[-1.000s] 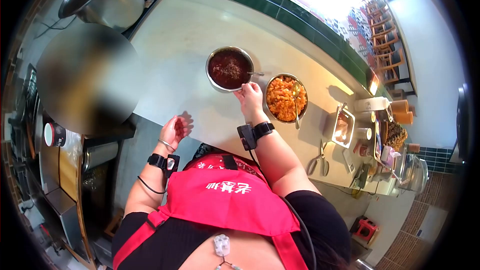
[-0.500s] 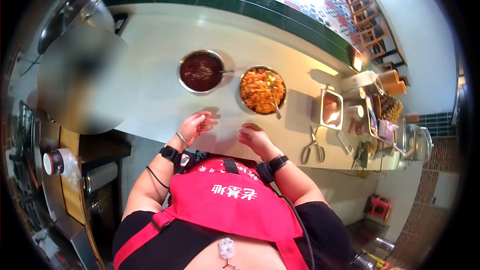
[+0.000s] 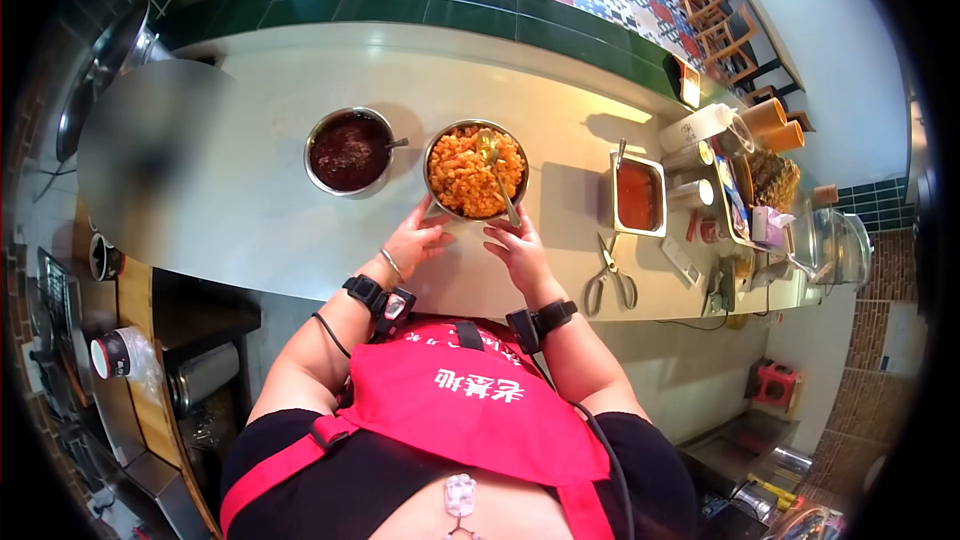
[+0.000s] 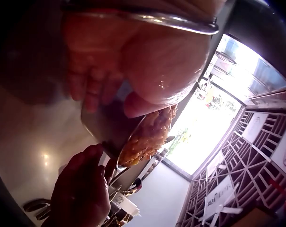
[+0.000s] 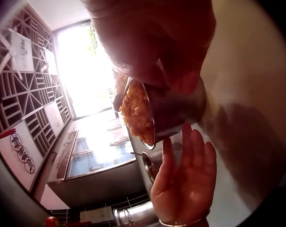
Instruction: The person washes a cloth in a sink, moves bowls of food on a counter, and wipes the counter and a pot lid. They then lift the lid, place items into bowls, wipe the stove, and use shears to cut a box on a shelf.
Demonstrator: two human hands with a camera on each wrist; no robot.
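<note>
A steel bowl (image 3: 427,178) of chunky orange food (image 3: 465,175) stands on the counter in front of the person, with a spoon (image 3: 502,185) in it. At its near left side is the left hand (image 3: 415,243), thumb by the wall; the right hand (image 3: 520,255) is at the near right, fingertips by the spoon handle. In the right wrist view, the left hand (image 5: 188,177) has straight fingers against the bowl (image 5: 178,111). The left wrist view shows the right hand (image 4: 81,189) beside the bowl's wall (image 4: 102,125), fingers loosely bent. Exact contact there is unclear.
To the left stands a bowl of dark red sauce (image 3: 345,152) with a spoon. Scissors (image 3: 610,280), a rectangular sauce container (image 3: 640,197) and a white squeeze bottle (image 3: 697,126) are on the right. A green-tiled ledge (image 3: 470,20) runs along the back.
The right hand has left the dark sauce bowl's side and both hands have come up to the orange food's bowl. The head view has shifted, so the counter's things appear further left.
</note>
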